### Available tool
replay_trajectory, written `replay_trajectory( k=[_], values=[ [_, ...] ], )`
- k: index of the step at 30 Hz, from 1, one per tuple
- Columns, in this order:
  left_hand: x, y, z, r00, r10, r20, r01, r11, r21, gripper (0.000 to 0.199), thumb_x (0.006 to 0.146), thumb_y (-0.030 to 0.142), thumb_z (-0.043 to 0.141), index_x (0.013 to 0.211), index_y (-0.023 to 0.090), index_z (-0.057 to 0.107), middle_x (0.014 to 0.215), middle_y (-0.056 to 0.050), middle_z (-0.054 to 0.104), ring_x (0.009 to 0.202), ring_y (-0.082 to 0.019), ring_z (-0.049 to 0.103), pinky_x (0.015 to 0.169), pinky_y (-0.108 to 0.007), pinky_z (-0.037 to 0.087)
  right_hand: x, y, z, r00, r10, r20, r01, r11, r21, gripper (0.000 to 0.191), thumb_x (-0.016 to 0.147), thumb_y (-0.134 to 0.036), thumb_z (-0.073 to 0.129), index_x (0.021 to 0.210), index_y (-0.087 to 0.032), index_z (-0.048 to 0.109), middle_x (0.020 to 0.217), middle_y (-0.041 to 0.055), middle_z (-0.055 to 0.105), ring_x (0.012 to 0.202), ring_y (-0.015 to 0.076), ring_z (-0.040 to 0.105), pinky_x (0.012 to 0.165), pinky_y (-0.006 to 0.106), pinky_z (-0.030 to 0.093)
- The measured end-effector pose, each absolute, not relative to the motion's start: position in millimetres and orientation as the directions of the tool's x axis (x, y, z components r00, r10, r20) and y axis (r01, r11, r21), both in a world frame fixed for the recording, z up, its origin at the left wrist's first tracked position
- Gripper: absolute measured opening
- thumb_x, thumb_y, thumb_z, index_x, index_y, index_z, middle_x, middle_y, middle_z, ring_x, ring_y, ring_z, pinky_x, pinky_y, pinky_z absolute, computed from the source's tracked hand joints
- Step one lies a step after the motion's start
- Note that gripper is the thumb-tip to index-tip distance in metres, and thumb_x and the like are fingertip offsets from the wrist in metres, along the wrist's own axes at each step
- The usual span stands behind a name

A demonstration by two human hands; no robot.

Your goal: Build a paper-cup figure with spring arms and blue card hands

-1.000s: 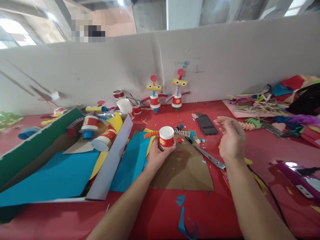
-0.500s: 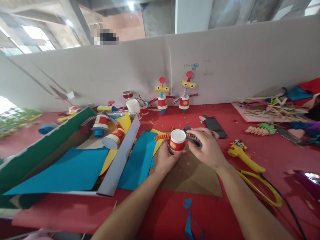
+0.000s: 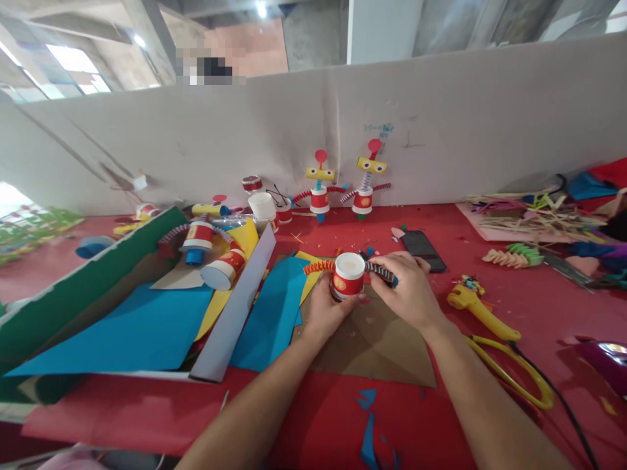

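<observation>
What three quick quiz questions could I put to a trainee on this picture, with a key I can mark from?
1. Short answer: Which of the person's hands is wrapped around the red-and-white cup?
2. True or false: The dark phone lies on the red tabletop, outside the green-walled box.
3. Count: How many yellow-headed figures stand upright in front of the grey partition?

Key:
1. The left hand.
2. True.
3. Two.
</observation>
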State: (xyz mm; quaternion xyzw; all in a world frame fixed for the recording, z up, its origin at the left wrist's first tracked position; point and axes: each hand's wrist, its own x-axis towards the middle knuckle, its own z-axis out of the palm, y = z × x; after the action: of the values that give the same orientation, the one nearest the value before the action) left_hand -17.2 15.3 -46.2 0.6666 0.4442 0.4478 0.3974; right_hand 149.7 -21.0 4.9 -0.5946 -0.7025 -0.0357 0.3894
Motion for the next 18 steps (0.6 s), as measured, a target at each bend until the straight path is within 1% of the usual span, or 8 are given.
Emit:
replay_trajectory(
  k=[3,7,10,14,18],
  values=[
    [-18.4,15.5,-43.9,0.202,0.943,0.265,0.275,-0.314,0.909,0.047,0.063,0.042,0.081,0.094,0.018,0.055,0.091,-0.004,0.064,0.082,-0.020,0.060,0.072,-0.031,0.046,150.0,-19.7,5.1,-0.009,0.820,0.572,0.857,0.301,-0.418,0.015,0.086,-0.024,0.057,0.098,-0.022,0.066,0.099,0.0057,0.074,0.102,0.0280,0.060,0.087,0.045,0.032],
    [-19.8,15.3,-42.0,0.211,0.936,0.283,0.283,-0.335,0.899,0.045,0.064,0.039,0.079,0.095,0.018,0.055,0.092,-0.003,0.063,0.083,-0.019,0.059,0.072,-0.030,0.046,150.8,-17.5,5.8,-0.052,0.832,0.552,0.857,0.322,-0.403,0.014,0.089,-0.025,0.054,0.098,-0.022,0.065,0.098,0.0064,0.073,0.100,0.0274,0.060,0.085,0.044,0.032],
    [-19.9,14.7,-40.7,0.213,0.935,0.282,0.307,-0.339,0.890,0.039,0.067,0.036,0.077,0.093,0.018,0.055,0.090,-0.002,0.062,0.081,-0.019,0.058,0.071,-0.030,0.045,152.0,-16.0,5.6,-0.075,0.834,0.546,0.860,0.331,-0.389,0.016,0.089,-0.026,0.053,0.100,-0.022,0.065,0.100,0.0064,0.073,0.101,0.0271,0.059,0.085,0.044,0.033],
    [-19.3,14.3,-39.7,0.216,0.933,0.289,0.324,-0.348,0.880,0.032,0.069,0.033,0.073,0.090,0.019,0.054,0.087,-0.002,0.061,0.079,-0.018,0.058,0.069,-0.029,0.045,152.9,-14.7,5.7,-0.079,0.842,0.534,0.862,0.327,-0.388,0.018,0.090,-0.027,0.052,0.102,-0.023,0.065,0.101,0.0065,0.073,0.102,0.0273,0.059,0.086,0.044,0.033],
    [-19.3,14.0,-38.7,0.224,0.933,0.281,0.317,-0.343,0.884,0.032,0.069,0.031,0.073,0.091,0.018,0.054,0.088,-0.002,0.061,0.080,-0.018,0.058,0.070,-0.030,0.045,152.2,-15.0,7.9,-0.075,0.852,0.518,0.859,0.320,-0.401,0.018,0.091,-0.026,0.051,0.101,-0.022,0.065,0.101,0.0067,0.072,0.103,0.0273,0.059,0.087,0.044,0.032]
  ],
)
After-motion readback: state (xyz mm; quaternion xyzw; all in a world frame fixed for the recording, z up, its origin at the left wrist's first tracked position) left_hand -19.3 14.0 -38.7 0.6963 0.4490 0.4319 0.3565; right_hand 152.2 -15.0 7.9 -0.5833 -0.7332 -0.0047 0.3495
